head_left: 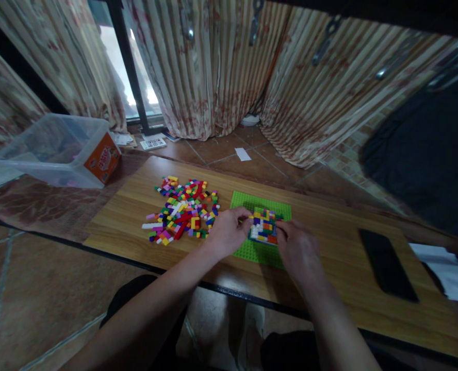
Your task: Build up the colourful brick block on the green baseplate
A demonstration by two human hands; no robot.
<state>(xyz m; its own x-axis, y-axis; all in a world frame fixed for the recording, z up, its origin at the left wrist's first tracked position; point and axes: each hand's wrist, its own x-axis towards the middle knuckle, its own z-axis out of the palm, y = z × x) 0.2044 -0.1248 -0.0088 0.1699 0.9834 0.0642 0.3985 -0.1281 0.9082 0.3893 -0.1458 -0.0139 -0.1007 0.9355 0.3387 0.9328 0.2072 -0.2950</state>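
A low block of colourful toy bricks (263, 226) stands on a green studded baseplate (262, 253); white, orange, yellow, blue and purple bricks show in it. At its left side, my left hand (229, 231) is closed in a pinch, with a small yellow brick (251, 217) showing at the fingertips. My right hand (297, 248) has its fingers closed against the right edge of the brick block; its fingertips are partly hidden. To the left of the baseplate lies a spread pile of loose toy bricks (184, 208) in many colours.
The wooden table (128, 206) carries a dark phone-like slab (387, 265) at the right. A clear plastic bin (59, 149) with an orange label stands beyond the left end. Striped curtains (213, 67) hang behind, and a white paper (242, 154) lies on the tiled floor.
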